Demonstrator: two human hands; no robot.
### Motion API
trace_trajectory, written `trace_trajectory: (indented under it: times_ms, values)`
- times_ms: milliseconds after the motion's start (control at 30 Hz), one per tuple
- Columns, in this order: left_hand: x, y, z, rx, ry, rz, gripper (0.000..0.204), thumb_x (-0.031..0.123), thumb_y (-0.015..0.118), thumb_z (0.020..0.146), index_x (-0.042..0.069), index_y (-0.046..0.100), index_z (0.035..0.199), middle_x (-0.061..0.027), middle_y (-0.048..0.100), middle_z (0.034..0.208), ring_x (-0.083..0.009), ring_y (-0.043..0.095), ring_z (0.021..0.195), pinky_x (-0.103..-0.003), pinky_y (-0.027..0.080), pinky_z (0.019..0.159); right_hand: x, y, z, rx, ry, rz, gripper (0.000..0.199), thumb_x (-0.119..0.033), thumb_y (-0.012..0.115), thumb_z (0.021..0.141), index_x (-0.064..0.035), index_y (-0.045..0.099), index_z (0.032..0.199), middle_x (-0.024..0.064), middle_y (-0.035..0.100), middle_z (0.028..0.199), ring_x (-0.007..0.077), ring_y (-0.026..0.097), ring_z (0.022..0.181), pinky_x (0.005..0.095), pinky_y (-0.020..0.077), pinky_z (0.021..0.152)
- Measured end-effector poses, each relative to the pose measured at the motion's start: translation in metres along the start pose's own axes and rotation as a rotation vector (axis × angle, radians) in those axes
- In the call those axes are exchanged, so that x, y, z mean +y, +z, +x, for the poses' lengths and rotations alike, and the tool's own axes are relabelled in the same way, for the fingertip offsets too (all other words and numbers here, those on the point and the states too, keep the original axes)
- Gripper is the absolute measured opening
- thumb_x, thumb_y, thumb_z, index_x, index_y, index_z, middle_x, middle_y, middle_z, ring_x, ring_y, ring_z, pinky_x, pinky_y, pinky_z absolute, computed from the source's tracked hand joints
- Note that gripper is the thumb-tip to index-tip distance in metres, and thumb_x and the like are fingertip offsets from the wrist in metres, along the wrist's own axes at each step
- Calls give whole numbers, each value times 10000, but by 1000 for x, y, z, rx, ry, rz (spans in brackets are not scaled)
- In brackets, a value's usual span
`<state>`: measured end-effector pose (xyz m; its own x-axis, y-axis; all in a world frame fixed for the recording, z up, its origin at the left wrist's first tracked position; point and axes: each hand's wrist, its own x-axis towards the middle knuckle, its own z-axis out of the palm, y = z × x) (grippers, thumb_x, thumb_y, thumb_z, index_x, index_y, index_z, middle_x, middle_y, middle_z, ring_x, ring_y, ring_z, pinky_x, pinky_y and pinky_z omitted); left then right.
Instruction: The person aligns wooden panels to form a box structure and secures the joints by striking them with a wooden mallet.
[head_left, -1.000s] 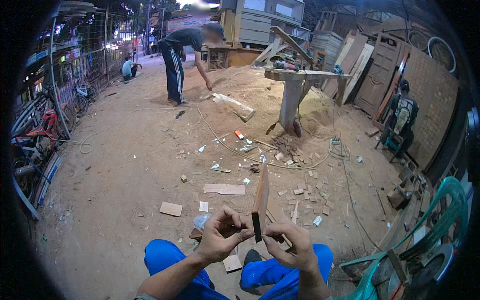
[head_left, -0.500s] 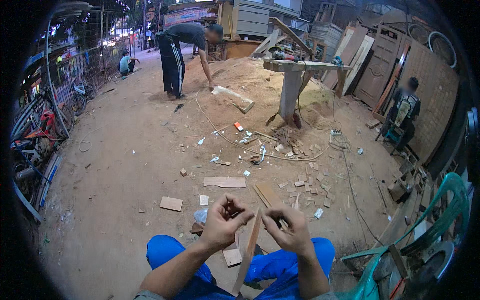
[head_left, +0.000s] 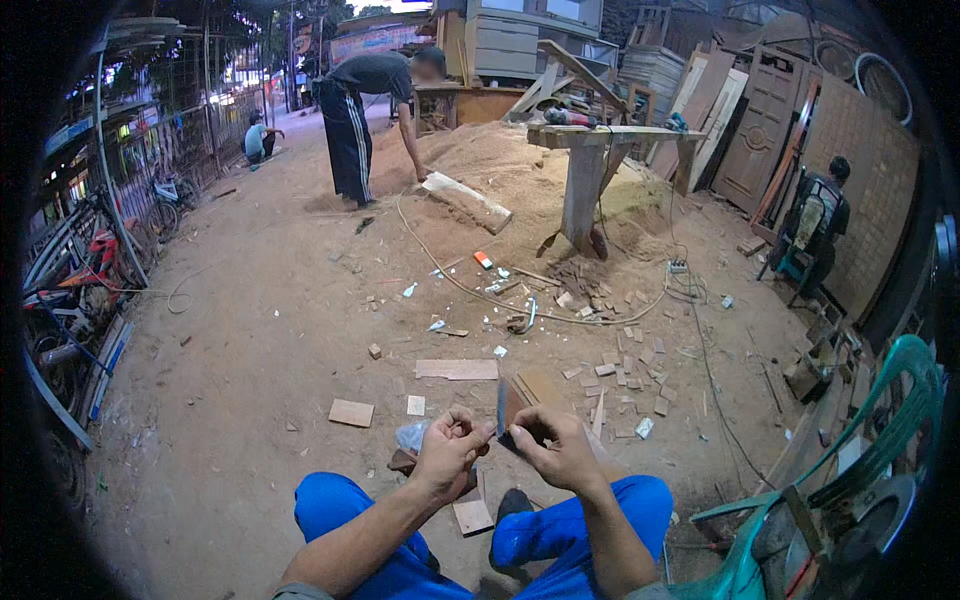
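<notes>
In front of my knees, my left hand and my right hand are close together, thumbs and fingers pinched. Between their fingertips a thin, flat piece stands on edge, brown on one face and grey-blue on the other; it looks like a wooden strip. My right fingertips touch its near end. Whether the left fingers grip it or something smaller is hidden. Just past my right hand lies a brown board, partly covered by it. A clear plastic bag and a wooden block are by my left hand.
Wood offcuts and a flat plank litter the dirt floor. A hose and cables cross it. At right stands a green plastic chair. Farther off, a person bends over a pale board near a workbench.
The thin piece, which slanted down toward my lap, now points away from me. Both hands have come closer together. The bending person's board has shifted slightly.
</notes>
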<state>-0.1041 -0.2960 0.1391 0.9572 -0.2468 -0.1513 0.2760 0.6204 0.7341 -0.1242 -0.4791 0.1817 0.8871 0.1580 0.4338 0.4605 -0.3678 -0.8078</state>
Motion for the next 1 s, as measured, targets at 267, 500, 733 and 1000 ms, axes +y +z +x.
trace_trajectory:
  times_ms: [267,500,733,1000]
  values:
    - [11,28,1,17,82,444,175,198,528,978,44,564,1053,-63,643,890,-171,622,774,-334,528,679,10,-3,4,119,78,45,155,-125,689,904,23,673,944,85,686,773,90,601,642,254,489,585]
    - [-23,-11,22,164,12,102,207,16,700,878,37,588,1050,-45,637,873,-128,599,725,-280,479,630,26,11,4,62,47,24,191,-159,672,892,23,675,947,126,698,768,146,657,671,308,529,632]
    - [-7,8,3,-16,189,137,224,5,679,899,75,468,919,-35,589,831,-128,570,670,-246,464,584,-14,-4,-3,76,-28,-77,158,-130,687,881,7,677,958,129,703,828,165,680,700,303,536,634]
    - [-37,-38,58,141,78,504,228,117,737,888,54,519,862,-29,570,726,-111,573,637,-259,474,531,56,17,1,56,150,39,184,-169,683,899,12,687,933,94,689,754,114,624,643,291,507,588]
